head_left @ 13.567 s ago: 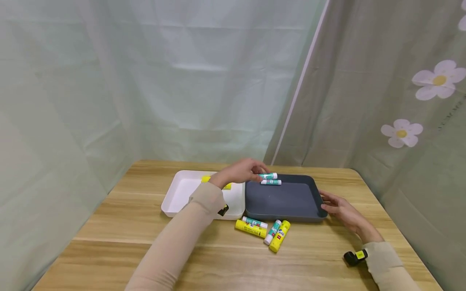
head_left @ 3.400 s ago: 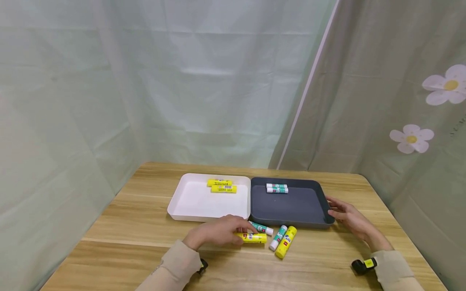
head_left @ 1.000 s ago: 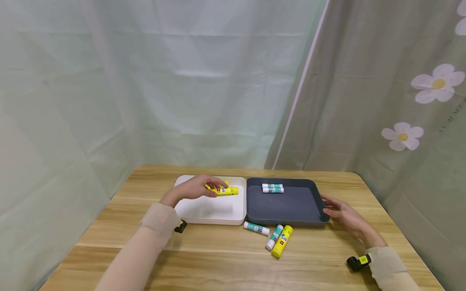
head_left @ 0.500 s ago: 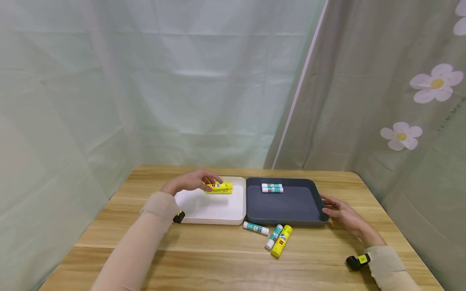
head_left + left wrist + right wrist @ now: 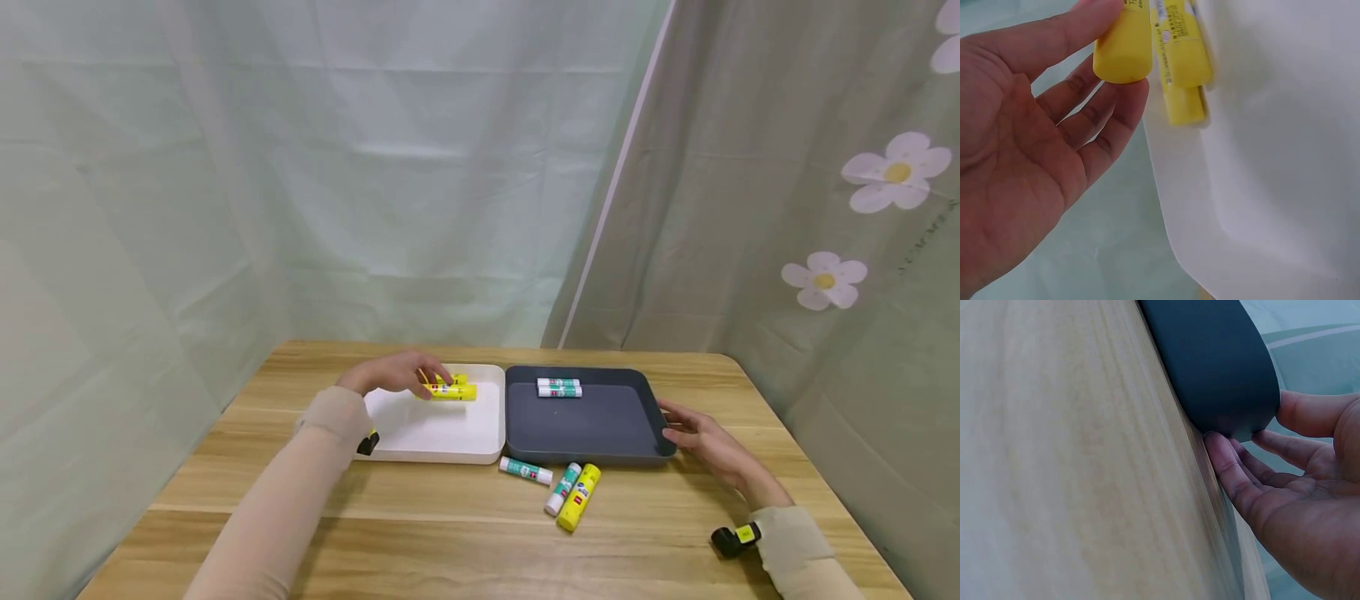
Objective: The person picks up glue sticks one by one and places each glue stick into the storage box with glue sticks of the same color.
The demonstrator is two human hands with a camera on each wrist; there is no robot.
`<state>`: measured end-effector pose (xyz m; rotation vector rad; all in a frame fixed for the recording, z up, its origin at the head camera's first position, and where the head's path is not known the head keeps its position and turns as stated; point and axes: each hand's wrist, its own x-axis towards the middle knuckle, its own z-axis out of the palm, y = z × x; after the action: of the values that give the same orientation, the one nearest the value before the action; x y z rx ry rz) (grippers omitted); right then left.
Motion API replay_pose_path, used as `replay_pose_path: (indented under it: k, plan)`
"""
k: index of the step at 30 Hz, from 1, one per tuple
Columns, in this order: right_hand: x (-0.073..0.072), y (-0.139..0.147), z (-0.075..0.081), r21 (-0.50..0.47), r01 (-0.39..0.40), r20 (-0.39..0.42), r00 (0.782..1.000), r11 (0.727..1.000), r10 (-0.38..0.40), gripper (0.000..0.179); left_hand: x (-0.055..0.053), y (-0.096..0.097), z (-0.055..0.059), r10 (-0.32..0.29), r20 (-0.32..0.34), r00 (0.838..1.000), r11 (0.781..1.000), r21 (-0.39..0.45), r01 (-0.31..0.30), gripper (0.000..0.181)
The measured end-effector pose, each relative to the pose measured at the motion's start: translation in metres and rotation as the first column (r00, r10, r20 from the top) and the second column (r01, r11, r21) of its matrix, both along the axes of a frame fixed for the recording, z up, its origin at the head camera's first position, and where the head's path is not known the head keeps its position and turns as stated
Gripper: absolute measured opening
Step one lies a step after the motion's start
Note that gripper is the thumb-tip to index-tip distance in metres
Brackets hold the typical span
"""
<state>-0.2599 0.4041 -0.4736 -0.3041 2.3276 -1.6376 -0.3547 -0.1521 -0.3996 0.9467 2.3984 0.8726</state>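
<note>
The left hand (image 5: pixel 397 372) pinches a yellow glue stick (image 5: pixel 1124 53) between thumb and fingers, and this is the latest change: a few seconds ago that stick lay on the table (image 5: pixel 420 533), and now it is at the far side of the white tray (image 5: pixel 435 429). The left wrist view shows it beside two other yellow sticks (image 5: pixel 1188 50) that lie against each other by the tray wall; whether it touches them or is fully set down cannot be told, but the grasp on it is not released. For the sorting by colour that seems in hand, this looks like the third yellow one brought to the white tray, with one yellow stick (image 5: pixel 579 497) left on the table. Just beside that one lies a teal-and-white stick (image 5: pixel 562 489), and another teal-labelled stick (image 5: pixel 525 471) lies close to the near edges of the trays. Two white-capped sticks (image 5: pixel 558 387) lie side by side in the dark tray (image 5: pixel 585 425), unchanged over the last seconds. The right hand (image 5: pixel 701 437) rests at the dark tray's near right corner, its fingers loosely bent and touching the outside without wrapping round it.
</note>
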Motion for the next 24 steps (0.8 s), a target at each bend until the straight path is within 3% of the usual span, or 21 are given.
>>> replay_pose_path:
  k: [10, 17, 24]
  plan:
    - [0.000, -0.001, 0.000, 0.011, 0.017, 0.000, 1.000, 1.000, -0.017, 0.072, -0.004, 0.006, -0.009, 0.010, -0.027, 1.000, 0.991, -0.134, -0.014, 0.034]
    - [0.001, -0.001, 0.001, 0.014, 0.019, -0.001, 1.000, 1.000, -0.019, 0.072, -0.002, 0.007, -0.015, 0.032, -0.042, 0.999, 0.985, -0.166, -0.039, 0.034]
    - [0.000, -0.001, 0.001, 0.009, 0.017, -0.002, 1.000, 1.000, -0.017, 0.073, 0.001, 0.013, -0.013, 0.077, -0.060, 0.995, 0.974, -0.207, -0.088, 0.034]
